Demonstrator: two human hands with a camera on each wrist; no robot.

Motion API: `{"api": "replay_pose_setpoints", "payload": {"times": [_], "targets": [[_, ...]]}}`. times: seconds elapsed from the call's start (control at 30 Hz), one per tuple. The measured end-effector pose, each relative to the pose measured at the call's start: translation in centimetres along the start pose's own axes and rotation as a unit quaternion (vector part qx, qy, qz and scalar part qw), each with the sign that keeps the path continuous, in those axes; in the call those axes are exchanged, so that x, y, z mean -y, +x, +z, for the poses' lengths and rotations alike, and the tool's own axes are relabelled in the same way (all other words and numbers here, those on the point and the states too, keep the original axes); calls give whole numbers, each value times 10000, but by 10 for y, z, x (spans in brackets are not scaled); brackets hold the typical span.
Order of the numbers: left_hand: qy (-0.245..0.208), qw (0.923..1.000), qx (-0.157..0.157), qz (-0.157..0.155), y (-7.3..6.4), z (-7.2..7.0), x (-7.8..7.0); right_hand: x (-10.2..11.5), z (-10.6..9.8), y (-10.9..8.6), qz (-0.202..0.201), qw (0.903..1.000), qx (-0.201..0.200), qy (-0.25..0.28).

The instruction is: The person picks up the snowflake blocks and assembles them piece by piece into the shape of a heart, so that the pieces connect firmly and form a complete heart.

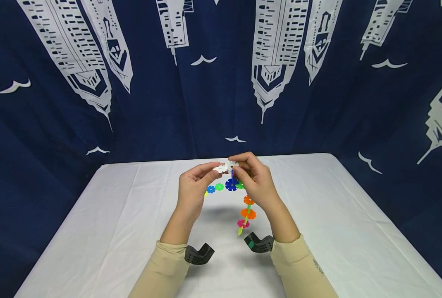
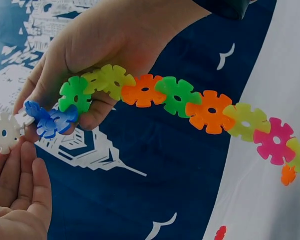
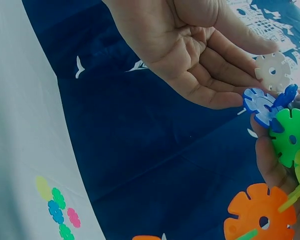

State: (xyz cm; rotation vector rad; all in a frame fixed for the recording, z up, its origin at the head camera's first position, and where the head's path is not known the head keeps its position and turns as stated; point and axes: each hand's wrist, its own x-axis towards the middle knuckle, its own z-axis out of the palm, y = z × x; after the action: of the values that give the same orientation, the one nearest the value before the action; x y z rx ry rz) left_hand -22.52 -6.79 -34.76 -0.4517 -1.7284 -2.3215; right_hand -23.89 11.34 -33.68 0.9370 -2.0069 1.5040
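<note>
My left hand [image 1: 194, 188] and right hand [image 1: 256, 182] meet above the table's far part. Between left thumb and index finger I pinch a small white notched disc [image 1: 220, 169]. The right thumb and fingers pinch another white disc [image 1: 231, 166] beside it. Below them hang blue notched discs [image 2: 55, 120], linked to a chain with a green disc [image 2: 75, 94], yellow ones, an orange disc [image 2: 211, 111] and a pink disc [image 2: 275, 141]. In the head view, the chain dangles between my forearms. Fingers partly hide the join of the white discs.
A light blue disc [image 1: 211, 189] and a green disc [image 1: 219, 187] show beside my left hand; whether they join the chain I cannot tell. Several small coloured discs [image 3: 56, 211] appear over the white tablecloth [image 1: 124, 223]. A dark blue printed curtain [image 1: 213, 103] stands behind.
</note>
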Motion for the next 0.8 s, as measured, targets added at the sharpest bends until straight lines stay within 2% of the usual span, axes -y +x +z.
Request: {"api": "replay_pose_setpoints", "payload": {"times": [0.4,0.8], "targets": [[-103,9999,60,-113,0,1,1,0,-3,1,-165,9999,3,-43],[-95,9990,189,-390,0,0,-1,2,-8,2,-416,9989,171,-97]]}}
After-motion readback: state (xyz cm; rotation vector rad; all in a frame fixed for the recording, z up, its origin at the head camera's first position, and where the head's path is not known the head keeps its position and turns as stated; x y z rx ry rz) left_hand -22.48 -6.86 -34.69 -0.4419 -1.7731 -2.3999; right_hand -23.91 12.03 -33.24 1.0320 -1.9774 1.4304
